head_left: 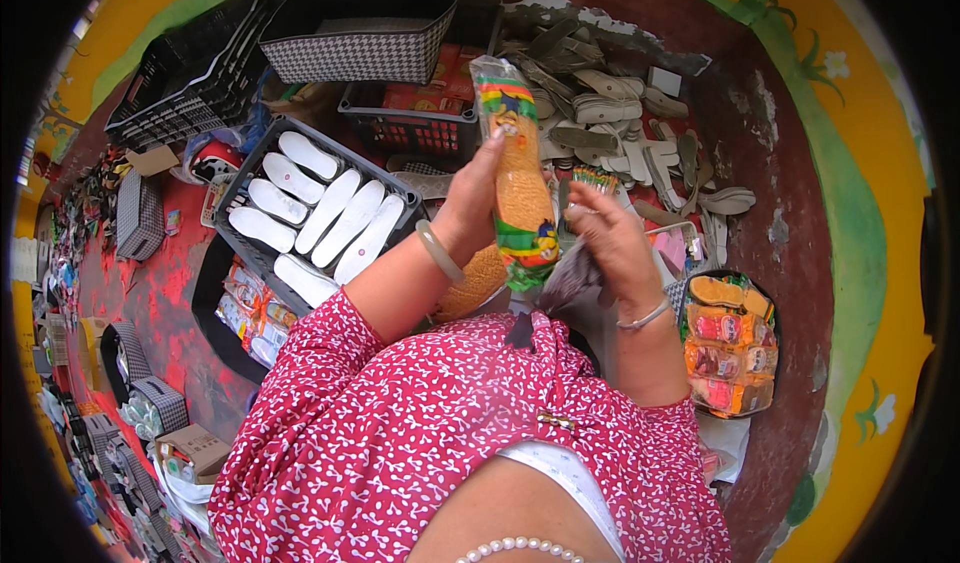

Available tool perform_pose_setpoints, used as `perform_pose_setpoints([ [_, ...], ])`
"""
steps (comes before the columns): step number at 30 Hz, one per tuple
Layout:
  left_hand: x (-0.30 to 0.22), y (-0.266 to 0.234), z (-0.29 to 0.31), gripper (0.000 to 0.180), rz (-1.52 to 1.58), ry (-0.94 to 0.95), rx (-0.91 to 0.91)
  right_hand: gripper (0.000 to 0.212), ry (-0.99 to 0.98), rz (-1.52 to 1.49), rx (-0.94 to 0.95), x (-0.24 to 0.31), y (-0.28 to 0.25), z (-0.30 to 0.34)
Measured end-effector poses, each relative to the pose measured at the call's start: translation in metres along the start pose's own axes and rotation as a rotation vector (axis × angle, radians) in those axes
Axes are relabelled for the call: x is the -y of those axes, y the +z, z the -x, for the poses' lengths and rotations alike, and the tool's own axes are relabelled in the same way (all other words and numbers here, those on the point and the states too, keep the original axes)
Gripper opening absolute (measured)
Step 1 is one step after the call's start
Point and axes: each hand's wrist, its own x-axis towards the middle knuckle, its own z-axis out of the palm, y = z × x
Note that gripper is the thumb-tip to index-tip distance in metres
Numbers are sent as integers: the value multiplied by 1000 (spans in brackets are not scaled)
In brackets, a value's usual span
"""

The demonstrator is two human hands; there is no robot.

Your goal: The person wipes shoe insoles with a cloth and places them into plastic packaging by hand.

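Note:
In my left hand (475,188) is a clear plastic packet with green, yellow and red print, holding tan, fuzzy insoles (522,178). The packet stands nearly upright, and my fingers are wrapped round its left edge. Just to its right is my right hand (615,238), its fingers curled and slightly blurred. A crumpled dark grey cloth (574,278) hangs out from under that palm, beside the packet's lower end. Part of another tan insole (475,281) shows below my left wrist, above my lap.
At left stands a dark crate (272,135) with several white insoles (335,203). Grey-beige insoles (610,103) lie heaped at the back. At right is a basket of orange packets (730,353). A houndstooth bin (350,58) and black crates (190,78) stand at the back left.

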Motion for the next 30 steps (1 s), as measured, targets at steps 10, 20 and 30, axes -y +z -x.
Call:
perform_pose_setpoints([
  [10, -13, 9, 4, 48, 156, -81, 90, 43, -163, -617, -358, 78, -48, -21],
  [20, -8, 14, -4, 47, 98, -96, 108, 51, -702, 1040, 204, 1, 50, 12],
  [30, 32, 14, 5, 44, 266, -82, 331, 54, -674, 981, -187, -9, 22, -30],
])
